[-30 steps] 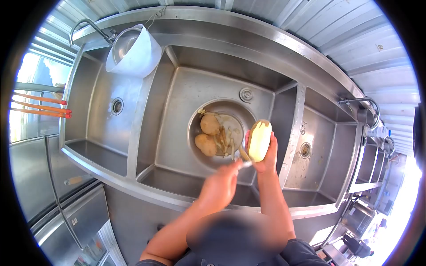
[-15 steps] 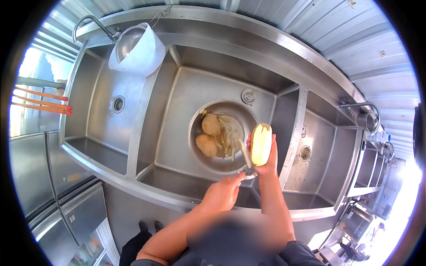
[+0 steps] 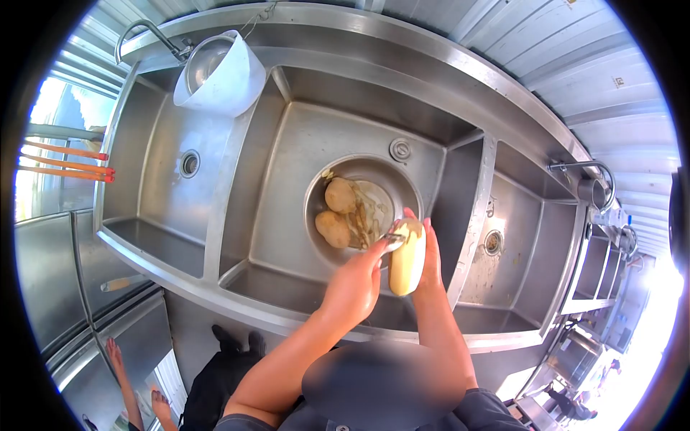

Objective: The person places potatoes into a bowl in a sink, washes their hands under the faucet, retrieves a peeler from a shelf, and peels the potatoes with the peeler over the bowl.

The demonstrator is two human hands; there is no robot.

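Observation:
My right hand [image 3: 430, 262] is closed around a large potato [image 3: 407, 267], mostly bare and pale yellow, with some brown skin at its far end. In my left hand [image 3: 352, 282] is a small peeler [image 3: 394, 240], its head against the potato's far end near the skin; my fingers partly hide it. Just beyond both hands, a round metal bowl [image 3: 314, 192] sits in the middle sink basin [image 3: 287, 158]. Inside the bowl lie unpeeled brown potatoes [image 3: 339, 195] at the left and a heap of peel strips [image 3: 365, 219] beside them.
Another basin [image 3: 169, 223] lies left, with a white plastic tub [image 3: 248, 79] holding a metal bowl [image 3: 208, 65] at its back edge. A third basin [image 3: 514, 251] is at right. A loose drain strainer [image 3: 400, 149] sits behind the bowl. Another person's hand [image 3: 115, 355] shows at lower left.
My right hand has tilted and drawn the potato nearer me. My left hand has raised the peeler to its far end. The hanging peel strip is gone. Another person's hands have appeared.

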